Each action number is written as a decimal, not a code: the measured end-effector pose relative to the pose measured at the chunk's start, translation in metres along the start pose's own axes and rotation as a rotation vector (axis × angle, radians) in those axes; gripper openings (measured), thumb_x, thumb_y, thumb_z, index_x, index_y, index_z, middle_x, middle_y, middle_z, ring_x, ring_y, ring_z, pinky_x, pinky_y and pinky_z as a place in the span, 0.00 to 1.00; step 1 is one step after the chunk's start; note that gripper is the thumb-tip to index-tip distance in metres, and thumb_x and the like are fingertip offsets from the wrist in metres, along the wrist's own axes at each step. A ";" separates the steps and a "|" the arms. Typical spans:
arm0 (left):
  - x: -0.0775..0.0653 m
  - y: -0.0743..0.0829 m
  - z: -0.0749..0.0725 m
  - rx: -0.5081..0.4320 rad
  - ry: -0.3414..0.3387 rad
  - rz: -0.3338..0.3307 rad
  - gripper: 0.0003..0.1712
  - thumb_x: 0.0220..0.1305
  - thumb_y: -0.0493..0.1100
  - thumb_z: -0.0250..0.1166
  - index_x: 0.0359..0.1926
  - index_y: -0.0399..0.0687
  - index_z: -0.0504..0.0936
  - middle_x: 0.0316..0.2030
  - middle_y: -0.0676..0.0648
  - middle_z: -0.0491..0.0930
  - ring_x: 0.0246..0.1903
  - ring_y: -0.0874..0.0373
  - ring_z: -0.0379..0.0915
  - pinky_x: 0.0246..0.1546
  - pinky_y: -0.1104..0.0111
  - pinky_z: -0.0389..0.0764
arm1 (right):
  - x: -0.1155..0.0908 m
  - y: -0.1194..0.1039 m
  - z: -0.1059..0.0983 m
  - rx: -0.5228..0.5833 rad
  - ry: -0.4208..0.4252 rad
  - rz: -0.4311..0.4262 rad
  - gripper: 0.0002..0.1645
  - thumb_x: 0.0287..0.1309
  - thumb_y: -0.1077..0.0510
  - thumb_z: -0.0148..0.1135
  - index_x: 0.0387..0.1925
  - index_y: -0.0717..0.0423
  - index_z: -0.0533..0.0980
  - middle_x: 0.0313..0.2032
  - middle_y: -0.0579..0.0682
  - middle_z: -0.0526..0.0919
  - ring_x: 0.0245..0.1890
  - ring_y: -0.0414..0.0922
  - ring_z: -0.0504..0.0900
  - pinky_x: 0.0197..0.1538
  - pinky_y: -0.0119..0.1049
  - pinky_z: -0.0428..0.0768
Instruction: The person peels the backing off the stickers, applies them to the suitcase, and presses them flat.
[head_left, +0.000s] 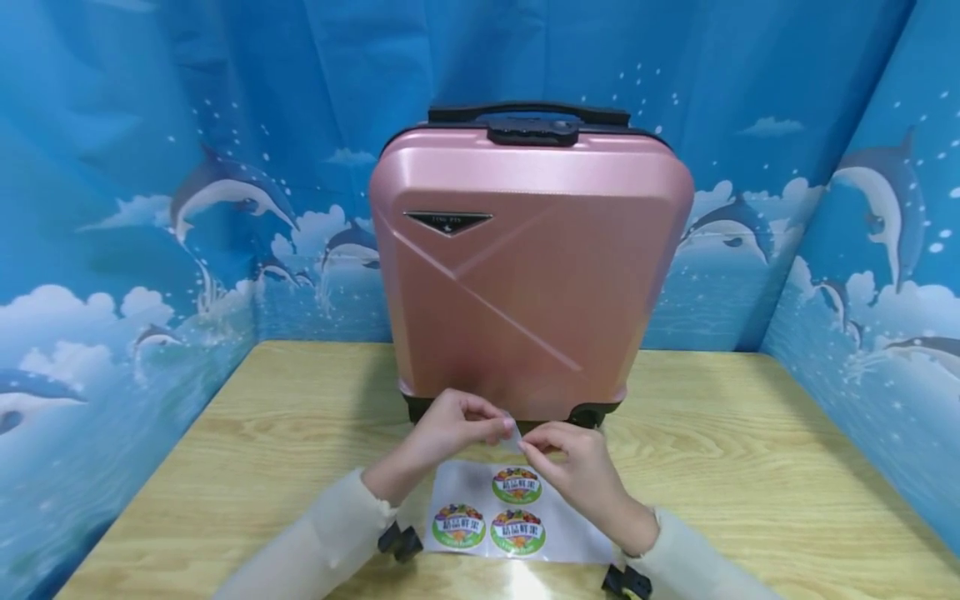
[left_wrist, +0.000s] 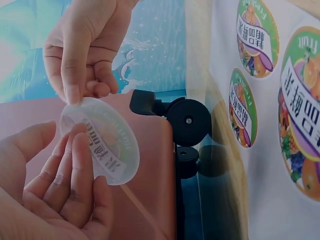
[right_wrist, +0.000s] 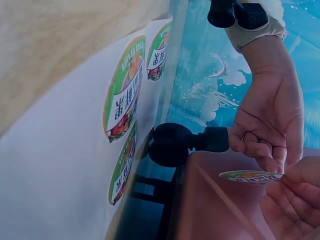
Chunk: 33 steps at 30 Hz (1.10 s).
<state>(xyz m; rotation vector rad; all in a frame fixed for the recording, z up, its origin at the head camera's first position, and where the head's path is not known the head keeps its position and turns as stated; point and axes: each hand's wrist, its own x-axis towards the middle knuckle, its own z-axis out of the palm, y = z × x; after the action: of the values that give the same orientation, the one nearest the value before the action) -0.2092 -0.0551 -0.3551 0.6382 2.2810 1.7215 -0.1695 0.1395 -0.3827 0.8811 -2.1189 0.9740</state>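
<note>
A round fruit sticker [left_wrist: 112,142] is held up off the table in front of the suitcase. Its pale back faces the left wrist view, and the print shows through reversed. My right hand [head_left: 585,471] pinches the sticker's edge between thumb and index finger. At its other side is my left hand [head_left: 453,429], fingertips against the back of the sticker. In the left wrist view the left thumb [left_wrist: 42,137] stands apart from those fingertips. Below both hands lies a white sticker sheet [head_left: 558,542] with three round fruit stickers visible; the right forearm covers part of it.
A pink hard-shell suitcase [head_left: 525,292] with a black handle [head_left: 528,108] stands upright behind the hands, on black wheels [left_wrist: 188,121]. The wooden table [head_left: 750,467] is bounded by blue dolphin-printed curtains [head_left: 225,125] at the back and sides.
</note>
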 end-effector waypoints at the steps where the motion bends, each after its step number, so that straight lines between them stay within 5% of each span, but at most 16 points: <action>1: 0.000 0.000 0.001 -0.003 0.000 0.000 0.12 0.58 0.44 0.67 0.33 0.36 0.86 0.32 0.44 0.85 0.28 0.53 0.81 0.36 0.62 0.82 | 0.000 0.000 0.000 -0.006 0.003 -0.012 0.07 0.45 0.69 0.69 0.26 0.55 0.82 0.26 0.43 0.84 0.26 0.35 0.82 0.32 0.21 0.78; 17: -0.001 -0.002 0.007 -0.050 0.006 -0.032 0.11 0.56 0.42 0.69 0.33 0.35 0.84 0.27 0.45 0.84 0.28 0.51 0.81 0.36 0.62 0.82 | 0.002 -0.001 0.003 -0.051 0.004 -0.147 0.09 0.41 0.71 0.69 0.27 0.57 0.82 0.28 0.46 0.84 0.28 0.39 0.82 0.35 0.22 0.78; 24: -0.002 0.001 0.007 -0.030 0.002 -0.022 0.09 0.57 0.39 0.67 0.33 0.35 0.84 0.27 0.45 0.84 0.26 0.57 0.80 0.35 0.68 0.81 | 0.001 0.001 0.003 -0.064 0.011 -0.137 0.09 0.40 0.69 0.70 0.27 0.56 0.82 0.28 0.45 0.84 0.27 0.38 0.82 0.34 0.22 0.78; 33: -0.002 0.003 0.006 0.019 0.028 0.016 0.07 0.56 0.37 0.65 0.32 0.35 0.85 0.26 0.44 0.84 0.23 0.62 0.77 0.35 0.55 0.81 | 0.002 0.000 0.000 0.009 0.030 -0.052 0.08 0.41 0.69 0.71 0.26 0.56 0.83 0.27 0.46 0.85 0.26 0.37 0.82 0.32 0.21 0.78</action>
<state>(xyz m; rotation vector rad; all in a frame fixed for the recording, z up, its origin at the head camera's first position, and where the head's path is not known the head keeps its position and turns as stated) -0.2041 -0.0505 -0.3546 0.6420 2.3200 1.7282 -0.1709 0.1391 -0.3813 0.9163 -2.0577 0.9644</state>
